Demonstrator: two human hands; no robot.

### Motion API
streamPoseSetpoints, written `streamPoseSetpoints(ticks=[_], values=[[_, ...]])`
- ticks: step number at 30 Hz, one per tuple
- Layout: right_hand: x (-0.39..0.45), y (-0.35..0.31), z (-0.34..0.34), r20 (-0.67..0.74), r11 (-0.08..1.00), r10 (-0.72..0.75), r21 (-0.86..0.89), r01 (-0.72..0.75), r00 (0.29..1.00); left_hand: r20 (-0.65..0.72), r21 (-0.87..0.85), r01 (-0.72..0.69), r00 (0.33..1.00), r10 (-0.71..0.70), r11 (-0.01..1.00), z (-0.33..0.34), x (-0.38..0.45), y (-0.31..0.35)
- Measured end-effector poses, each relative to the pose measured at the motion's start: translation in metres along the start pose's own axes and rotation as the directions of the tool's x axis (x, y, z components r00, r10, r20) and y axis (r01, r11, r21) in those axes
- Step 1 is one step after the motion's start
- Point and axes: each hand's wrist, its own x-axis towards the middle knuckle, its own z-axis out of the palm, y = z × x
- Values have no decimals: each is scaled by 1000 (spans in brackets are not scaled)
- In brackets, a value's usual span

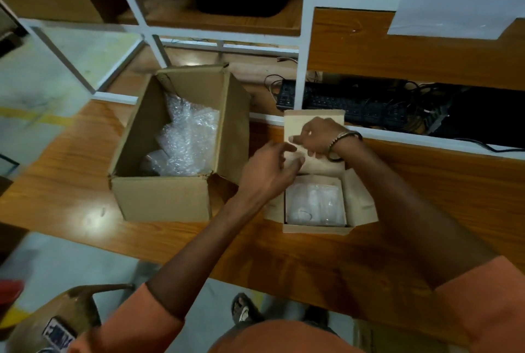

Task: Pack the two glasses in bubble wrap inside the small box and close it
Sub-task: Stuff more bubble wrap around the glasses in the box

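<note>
The small cardboard box (315,230) sits open on the wooden table, right of centre. Inside it lie the bubble-wrapped glasses (315,204), filling the cavity; the glass itself is hidden by the wrap. The box's lid flap (312,119) stands upright at the back. My right hand (321,136), with a bracelet on the wrist, holds the lid from the front, fingers curled across it. My left hand (270,170) pinches the lid's left edge between thumb and fingers. Both side flaps hang outward.
A larger open cardboard box (170,199) stands to the left, holding loose bubble wrap (190,136). Behind the table edge are a white metal frame (304,40), a black keyboard (341,102) and tangled cables. A chair (71,310) stands near my left side.
</note>
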Motion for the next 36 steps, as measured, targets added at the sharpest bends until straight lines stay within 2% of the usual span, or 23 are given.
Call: streamPoseSetpoints(ticks=[2, 4, 6, 8, 10, 12, 14, 16, 18, 20, 23, 25, 27, 29, 31, 34, 36], values=[[-1, -36, -18, -101, 988, -109, 102, 119, 989, -76, -51, -25, 997, 21, 998, -35, 2, 5], [-1, -75, -23, -181, 959, -248, 90, 267, 952, -188, -49, -17, 982, 8, 999, -70, 1, -7], [3, -110, -19, -224, 924, -350, 73, 374, 909, -294, 13, 45, 955, -39, 999, -101, 0, -35], [10, -140, -8, -230, 892, -433, 27, 450, 872, -335, 129, 125, 939, -76, 984, -125, 0, -76], [22, -163, 8, -198, 876, -480, -52, 480, 855, -258, 233, 224, 952, -162, 947, -142, -2, -116], [36, -182, 25, -145, 856, -513, -149, 494, 846, -84, 290, 297, 955, -285, 910, -151, -6, -147], [48, -200, 38, -98, 820, -545, -267, 505, 833, 78, 313, 359, 913, -400, 879, -153, -8, -163], [58, -213, 45, -6, 772, -540, -402, 492, 841, 121, 352, 347, 904, -410, 869, -150, -5, -166], [66, -219, 51, 94, 752, -478, -470, 462, 873, 106, 394, 294, 927, -361, 871, -142, -1, -167], [72, -216, 55, 105, 761, -448, -477, 440, 888, 112, 394, 264, 937, -331, 880, -136, 2, -169], [71, -210, 54, -17, 823, -513, -294, 486, 858, 24, 285, 284, 953, -303, 916, -137, 3, -177], [63, -207, 42, -135, 855, -517, -36, 518, 845, -115, 215, 268, 962, -248, 939, -140, 1, -173], [58, -201, 25, -203, 841, -453, 226, 492, 868, -243, 165, 196, 958, -153, 967, -142, -1, -163], [54, -189, 7, -231, 738, -375, 513, 439, 898, -279, 68, 84, 958, -62, 994, -145, -2, -150], [46, -172, -8, -247, 560, -295, 738, 376, 923, -254, -62, -53, 966, 36, 997, -145, -2, -136], [31, -135, -19, -210, 402, -233, 868, 291, 949, -276, -196, -251, 942, 193, 948, -135, 5, -107], [20, -108, -21, -170, 271, -206, 936, 223, 964, -378, -296, -301, 908, 178, 907, -127, 10, -82]])
